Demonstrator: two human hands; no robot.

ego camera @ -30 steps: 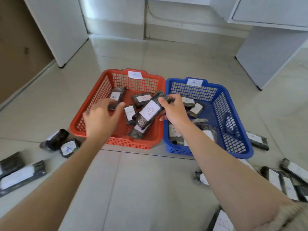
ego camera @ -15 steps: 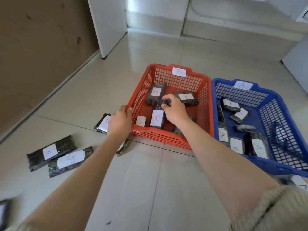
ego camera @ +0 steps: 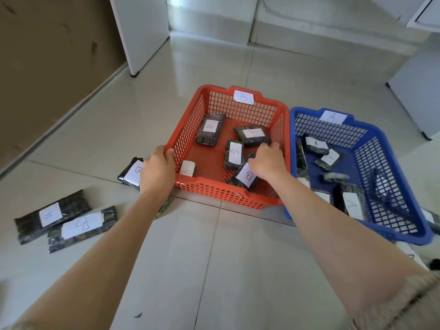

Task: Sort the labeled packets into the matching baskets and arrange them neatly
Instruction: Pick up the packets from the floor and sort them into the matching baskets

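The red basket [ego camera: 215, 185], tagged B, holds several dark packets with white B labels, such as one at the back left [ego camera: 210, 132] and one at the back right [ego camera: 252, 135]. My left hand [ego camera: 158, 170] grips the basket's front left rim. Inside the basket, my right hand [ego camera: 267, 160] lies palm down with bent fingers touching the back right packet. It partly covers another B packet [ego camera: 246, 176]. The blue basket [ego camera: 404, 236], tagged A, stands touching on the right and holds several A packets [ego camera: 315, 144].
Loose packets lie on the tiled floor to the left: one B packet [ego camera: 132, 173] beside my left hand and two more [ego camera: 51, 215] [ego camera: 82, 225] further left. A white cabinet panel [ego camera: 142, 32] stands at the back, and a brown wall runs along the left.
My right hand has let the B packet down into the red basket and shifted right toward the back right packet. My left hand has closed on the basket's rim.
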